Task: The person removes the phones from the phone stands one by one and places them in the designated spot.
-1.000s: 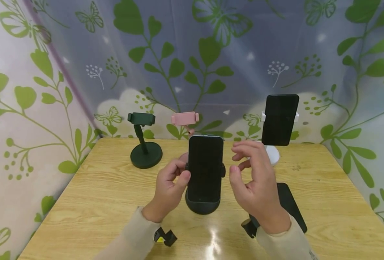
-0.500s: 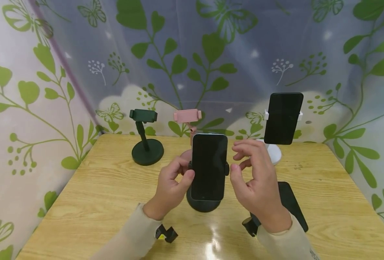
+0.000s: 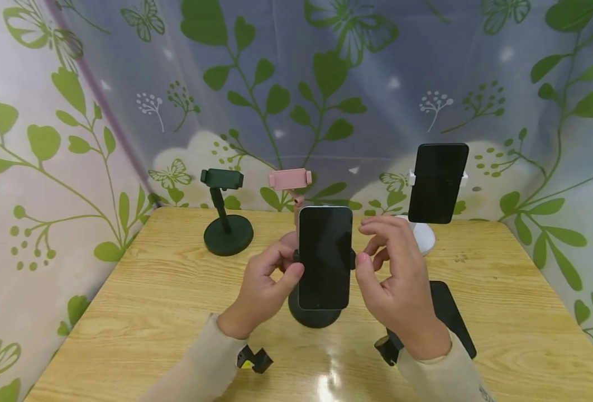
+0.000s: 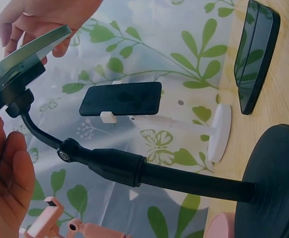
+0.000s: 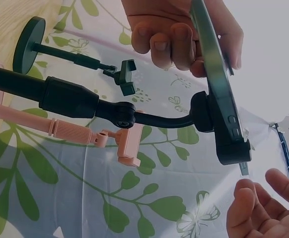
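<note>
A smartphone (image 3: 325, 258) with a dark screen sits upright in the clamp of a black phone stand (image 4: 114, 166), whose round base (image 3: 314, 318) is on the table. My left hand (image 3: 263, 287) pinches the clamp's left side at the phone's edge, thumb in front. In the right wrist view that hand's curled fingers (image 5: 160, 47) show behind the phone. My right hand (image 3: 394, 273) is at the other side, fingers loosely bent around nothing. Its thumb tip is close to the right clamp arm (image 3: 353, 259).
Behind stand a dark green phone stand (image 3: 228, 234) and a pink one (image 3: 290, 180). A white stand (image 3: 424, 239) at the back right holds another phone (image 3: 438, 184). Black phone-like slabs (image 3: 452, 318) lie by my right wrist. A patterned curtain (image 3: 296, 111) encloses the wooden table (image 3: 140, 312).
The smartphone and its clamp have shifted slightly to the right, with my left hand following. The gap to my right thumb has narrowed. The head view has also shifted a little.
</note>
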`<action>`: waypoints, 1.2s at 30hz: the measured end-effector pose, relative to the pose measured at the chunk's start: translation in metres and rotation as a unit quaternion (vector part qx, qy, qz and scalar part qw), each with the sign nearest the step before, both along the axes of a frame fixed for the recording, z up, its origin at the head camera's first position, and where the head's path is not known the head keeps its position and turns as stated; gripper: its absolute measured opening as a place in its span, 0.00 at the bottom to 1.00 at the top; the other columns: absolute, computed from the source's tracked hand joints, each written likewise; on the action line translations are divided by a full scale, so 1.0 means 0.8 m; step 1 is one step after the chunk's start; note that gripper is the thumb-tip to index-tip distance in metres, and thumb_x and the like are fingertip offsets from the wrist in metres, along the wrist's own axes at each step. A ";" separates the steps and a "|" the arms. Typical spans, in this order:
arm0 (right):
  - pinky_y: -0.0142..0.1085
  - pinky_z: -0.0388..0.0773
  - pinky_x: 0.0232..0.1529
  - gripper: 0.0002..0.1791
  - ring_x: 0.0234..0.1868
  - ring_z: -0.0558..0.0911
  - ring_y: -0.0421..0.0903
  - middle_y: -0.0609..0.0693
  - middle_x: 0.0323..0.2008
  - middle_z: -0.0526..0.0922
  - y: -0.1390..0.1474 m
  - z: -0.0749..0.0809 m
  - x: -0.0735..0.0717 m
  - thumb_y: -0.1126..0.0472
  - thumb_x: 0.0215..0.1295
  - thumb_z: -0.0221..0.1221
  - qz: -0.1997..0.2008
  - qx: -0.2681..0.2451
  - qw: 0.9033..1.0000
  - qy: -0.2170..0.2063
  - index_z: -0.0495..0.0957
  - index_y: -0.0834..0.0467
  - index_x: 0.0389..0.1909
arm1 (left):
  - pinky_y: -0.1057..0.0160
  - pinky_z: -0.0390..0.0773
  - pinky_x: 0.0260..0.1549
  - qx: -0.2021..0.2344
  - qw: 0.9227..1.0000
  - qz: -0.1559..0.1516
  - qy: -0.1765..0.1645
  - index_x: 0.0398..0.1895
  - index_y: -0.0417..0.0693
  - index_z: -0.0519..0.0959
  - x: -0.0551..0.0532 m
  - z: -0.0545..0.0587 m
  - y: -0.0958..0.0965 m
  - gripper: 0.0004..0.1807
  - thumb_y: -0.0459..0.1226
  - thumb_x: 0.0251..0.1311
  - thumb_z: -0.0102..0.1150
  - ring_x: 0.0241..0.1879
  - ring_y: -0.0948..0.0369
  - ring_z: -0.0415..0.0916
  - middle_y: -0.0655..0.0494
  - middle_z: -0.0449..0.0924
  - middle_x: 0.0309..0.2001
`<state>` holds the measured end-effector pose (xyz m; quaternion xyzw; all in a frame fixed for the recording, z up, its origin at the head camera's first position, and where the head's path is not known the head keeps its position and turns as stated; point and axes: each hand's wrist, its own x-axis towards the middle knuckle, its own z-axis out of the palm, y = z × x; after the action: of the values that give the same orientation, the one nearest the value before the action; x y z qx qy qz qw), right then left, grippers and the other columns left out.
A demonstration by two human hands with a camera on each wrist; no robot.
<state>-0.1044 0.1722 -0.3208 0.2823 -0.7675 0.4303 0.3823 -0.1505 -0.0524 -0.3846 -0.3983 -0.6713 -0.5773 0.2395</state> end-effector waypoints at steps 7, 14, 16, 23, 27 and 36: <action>0.26 0.75 0.36 0.18 0.37 0.75 0.42 0.58 0.56 0.79 0.001 0.000 0.001 0.67 0.62 0.55 -0.005 0.003 1.000 0.001 0.76 0.66 0.53 | 0.64 0.77 0.27 -0.019 1.000 0.008 -0.008 0.37 0.42 0.76 0.000 0.003 -0.006 0.22 0.53 0.77 0.53 0.24 0.61 0.71 0.53 0.76 0.26; 0.25 0.78 0.48 0.17 0.47 0.79 0.48 0.58 0.55 0.77 0.002 0.010 0.003 0.68 0.64 0.54 -0.030 -0.022 0.999 -0.012 0.75 0.67 0.53 | 0.65 0.79 0.28 -0.058 0.997 0.007 -0.050 0.40 0.43 0.76 0.002 0.017 -0.021 0.24 0.58 0.72 0.57 0.27 0.63 0.73 0.56 0.76 0.27; 0.26 0.79 0.50 0.18 0.49 0.78 0.49 0.59 0.55 0.77 0.003 0.013 0.003 0.68 0.65 0.54 -0.040 -0.023 0.999 -0.020 0.75 0.67 0.55 | 0.65 0.79 0.28 -0.062 0.997 0.003 -0.054 0.39 0.44 0.76 0.001 0.020 -0.023 0.24 0.58 0.72 0.58 0.27 0.63 0.74 0.56 0.76 0.26; 0.53 0.71 0.61 0.28 0.68 0.70 0.56 0.57 0.69 0.69 0.004 0.032 0.008 0.59 0.67 0.59 -0.106 0.056 0.990 -0.070 0.72 0.59 0.68 | 0.64 0.78 0.29 -0.093 0.993 -0.008 -0.073 0.37 0.45 0.76 0.001 0.027 -0.025 0.15 0.48 0.73 0.62 0.28 0.62 0.74 0.57 0.75 0.27; 0.56 0.78 0.46 0.35 0.71 0.67 0.58 0.54 0.77 0.61 -0.007 0.052 0.012 0.54 0.66 0.62 -0.138 0.116 0.981 -0.068 0.68 0.55 0.74 | 0.64 0.79 0.30 -0.139 0.986 -0.010 -0.090 0.36 0.48 0.78 0.002 0.042 -0.034 0.06 0.36 0.69 0.66 0.28 0.64 0.75 0.60 0.77 0.28; 0.40 0.69 0.11 0.40 0.64 0.74 0.66 0.59 0.76 0.66 -0.052 0.085 0.024 0.37 0.67 0.61 -0.211 0.261 0.941 -0.052 0.71 0.55 0.73 | 0.62 0.82 0.31 -0.226 0.966 -0.040 -0.116 0.46 0.57 0.80 0.003 0.072 -0.035 0.03 0.41 0.73 0.62 0.31 0.67 0.79 0.67 0.81 0.32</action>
<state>-0.0854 0.1304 -0.2530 0.1807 -0.9136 0.1388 0.3368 -0.1483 -0.0807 -0.3267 -0.3989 -0.7912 -0.4618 0.0399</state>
